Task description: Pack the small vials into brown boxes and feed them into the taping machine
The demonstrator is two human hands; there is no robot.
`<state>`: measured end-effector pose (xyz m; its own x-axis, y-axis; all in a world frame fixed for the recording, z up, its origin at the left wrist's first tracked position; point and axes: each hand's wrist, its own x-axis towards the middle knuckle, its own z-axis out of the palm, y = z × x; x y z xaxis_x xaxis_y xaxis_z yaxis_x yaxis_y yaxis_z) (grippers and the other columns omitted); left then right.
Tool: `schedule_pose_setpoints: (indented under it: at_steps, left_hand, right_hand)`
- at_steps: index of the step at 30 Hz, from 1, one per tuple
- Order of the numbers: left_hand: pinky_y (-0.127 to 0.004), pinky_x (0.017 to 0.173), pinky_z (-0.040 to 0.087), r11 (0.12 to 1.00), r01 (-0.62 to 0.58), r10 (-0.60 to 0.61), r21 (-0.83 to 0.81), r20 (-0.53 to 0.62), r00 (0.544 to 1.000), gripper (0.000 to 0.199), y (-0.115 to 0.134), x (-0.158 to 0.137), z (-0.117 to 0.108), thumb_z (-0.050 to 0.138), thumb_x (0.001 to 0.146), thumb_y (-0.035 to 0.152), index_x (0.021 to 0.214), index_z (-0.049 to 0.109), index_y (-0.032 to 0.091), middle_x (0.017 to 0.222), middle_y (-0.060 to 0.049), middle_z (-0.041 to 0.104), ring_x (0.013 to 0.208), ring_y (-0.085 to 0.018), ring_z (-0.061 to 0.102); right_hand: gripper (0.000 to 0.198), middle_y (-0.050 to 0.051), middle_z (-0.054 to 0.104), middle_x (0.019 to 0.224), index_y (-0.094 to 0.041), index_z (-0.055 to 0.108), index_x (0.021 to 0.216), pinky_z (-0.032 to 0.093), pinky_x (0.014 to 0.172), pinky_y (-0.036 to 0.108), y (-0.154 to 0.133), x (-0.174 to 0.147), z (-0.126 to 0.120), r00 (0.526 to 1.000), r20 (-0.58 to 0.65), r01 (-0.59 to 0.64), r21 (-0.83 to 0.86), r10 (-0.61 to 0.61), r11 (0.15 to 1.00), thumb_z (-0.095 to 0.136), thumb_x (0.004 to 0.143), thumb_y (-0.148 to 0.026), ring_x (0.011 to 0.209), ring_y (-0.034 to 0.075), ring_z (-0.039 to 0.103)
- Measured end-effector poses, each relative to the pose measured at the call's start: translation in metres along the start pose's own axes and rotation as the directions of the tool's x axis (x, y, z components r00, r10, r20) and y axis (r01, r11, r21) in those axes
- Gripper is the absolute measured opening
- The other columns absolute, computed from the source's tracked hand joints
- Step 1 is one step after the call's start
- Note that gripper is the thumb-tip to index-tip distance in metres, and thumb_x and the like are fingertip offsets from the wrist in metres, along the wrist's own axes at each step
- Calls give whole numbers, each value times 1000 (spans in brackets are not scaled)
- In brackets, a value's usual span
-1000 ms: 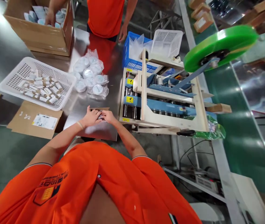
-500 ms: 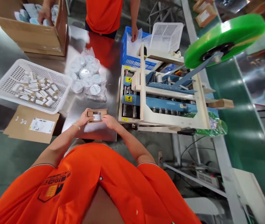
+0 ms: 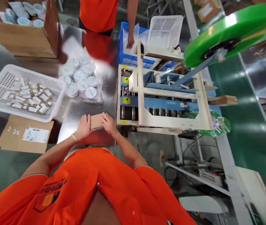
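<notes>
A small brown cardboard box (image 3: 96,121) rests at the near edge of the shiny metal table, its top now a plain closed face. My left hand (image 3: 84,125) grips its left end, fingers laid over the top. At the right end, my right hand (image 3: 108,123) holds it the same way. What lies inside the box is hidden. Beyond the box sit several round white-and-blue packs (image 3: 81,76) in clear plastic bags. To the left, a white perforated basket (image 3: 59,93) holds many small white-and-brown bottles (image 3: 33,97).
A carton (image 3: 29,40) of similar round packs stands at the back left. Flat cardboard with a label (image 3: 8,134) lies front left. A box-taping machine (image 3: 161,106) with a green tape roll (image 3: 231,37) borders the right. A co-worker's hand (image 3: 130,41) is over a blue crate (image 3: 121,53).
The box was open with white contents showing; its flap is now folded shut, with both hands pressed on it. The co-worker's other hand has left the carton. My view has shifted slightly.
</notes>
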<state>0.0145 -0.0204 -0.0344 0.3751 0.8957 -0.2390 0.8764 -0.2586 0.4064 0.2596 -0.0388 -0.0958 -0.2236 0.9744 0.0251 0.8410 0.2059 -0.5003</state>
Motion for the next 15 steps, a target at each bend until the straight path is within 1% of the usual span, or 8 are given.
schedule_pose_setpoints:
  at_steps: [1, 2, 4, 5, 6, 8, 11, 15]
  left_hand:
    - [-62, 121, 42, 997, 10, -9, 71, -6, 1000, 107, 12, 10, 3, 75, 92, 56, 172, 35, -2, 165, -39, 46, 152, -55, 46]
    - [-59, 118, 45, 994, 13, -12, 107, -7, 1000, 107, 22, 25, 5, 76, 92, 55, 172, 33, -4, 162, -39, 49, 146, -53, 51]
    - [-56, 116, 46, 992, 3, -1, 122, -18, 1000, 108, 41, 68, 4, 77, 93, 53, 171, 31, -6, 159, -39, 50, 139, -51, 56]
    - [-55, 116, 46, 994, -4, 7, 113, -28, 1000, 109, 49, 95, 1, 79, 93, 54, 171, 31, -6, 160, -38, 49, 138, -51, 55]
    - [-55, 117, 45, 995, -9, 13, 98, -39, 999, 110, 56, 124, -3, 80, 93, 54, 171, 31, -6, 161, -38, 47, 138, -50, 55]
    - [-54, 118, 44, 998, -12, 15, 61, -59, 998, 110, 68, 181, -13, 82, 93, 52, 171, 31, -5, 163, -38, 45, 140, -48, 53]
    - [-58, 120, 40, 999, -37, 39, 15, -88, 995, 110, 83, 256, -26, 83, 95, 49, 172, 28, -7, 163, -40, 42, 145, -48, 47]
    - [-63, 127, 30, 980, -183, 178, -83, -64, 982, 110, 115, 333, -25, 92, 85, 38, 168, 36, -7, 167, -41, 39, 156, -52, 38]
  right_hand:
    - [45, 19, 58, 164, -19, 67, 152, 46, 126, 50, 7, -1, 5, 993, -59, -100, 4, 100, 995, 62, 108, -29, 155, 33, 51]
    - [44, 22, 60, 158, -16, 66, 150, 49, 122, 50, 13, -2, 11, 966, -123, -226, 11, 226, 974, 60, 109, -29, 150, 33, 55]
    - [39, 25, 66, 142, -11, 66, 143, 53, 114, 51, 26, -4, 22, 859, -217, -470, 22, 463, 882, 59, 110, -30, 137, 35, 62]
    - [37, 25, 68, 134, -10, 67, 138, 54, 110, 52, 31, -5, 27, 813, -234, -545, 16, 533, 839, 61, 109, -31, 130, 35, 64]
    - [35, 24, 69, 128, -10, 68, 134, 55, 107, 53, 35, -6, 32, 792, -232, -582, -2, 565, 813, 64, 108, -32, 124, 35, 65]
    - [34, 22, 69, 122, -11, 68, 130, 55, 104, 53, 40, -10, 42, 805, -198, -579, -59, 559, 813, 69, 105, -34, 118, 35, 65]
    - [35, 21, 69, 123, -13, 66, 134, 55, 103, 53, 44, -15, 50, 833, -142, -551, -114, 535, 827, 67, 106, -34, 116, 35, 65]
    - [37, 25, 67, 129, -15, 66, 138, 56, 104, 59, 47, -18, 50, 837, -28, -546, -107, 546, 831, 59, 110, -38, 120, 39, 66]
